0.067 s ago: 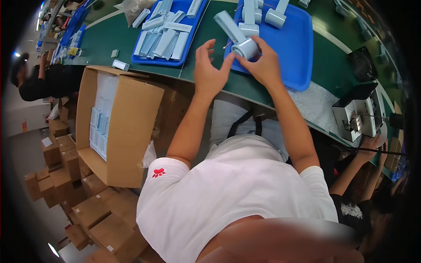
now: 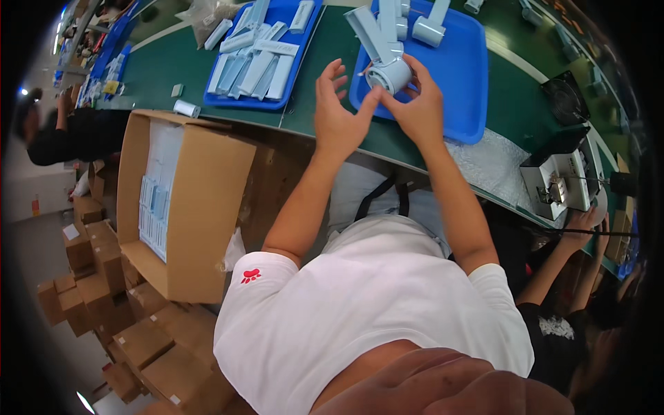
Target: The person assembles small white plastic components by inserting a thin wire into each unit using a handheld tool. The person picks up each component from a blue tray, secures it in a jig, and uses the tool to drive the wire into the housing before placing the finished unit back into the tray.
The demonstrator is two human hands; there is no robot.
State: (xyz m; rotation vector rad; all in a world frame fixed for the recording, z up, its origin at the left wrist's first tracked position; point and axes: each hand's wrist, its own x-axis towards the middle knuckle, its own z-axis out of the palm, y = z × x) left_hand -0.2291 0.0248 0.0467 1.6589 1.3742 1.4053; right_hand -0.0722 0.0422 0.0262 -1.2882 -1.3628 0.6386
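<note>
A light-blue plastic housing (image 2: 389, 73), with a round cylindrical head and a long flat handle, is tilted over the near edge of a blue tray (image 2: 465, 83). My right hand (image 2: 420, 105) grips the round head between thumb and fingers. Beside it, my left hand (image 2: 340, 114) has its fingers spread, and its thumb tip comes up close to the head; whether it touches is unclear. Other light-blue housings (image 2: 429, 31) of the same shape lie at the far side of the tray.
Left of me, a second blue tray (image 2: 266, 105) holds several loose pale-blue handle pieces. An open cardboard box (image 2: 207, 214) with more pieces stands below the green table (image 2: 155, 76). To the right are a small white machine (image 2: 553, 183) and a co-worker's hands (image 2: 584, 225).
The housing has turned slightly in my right hand, its handle swinging more upright. My left hand's fingers have drawn a little to the right. The whole view has shifted slightly.
</note>
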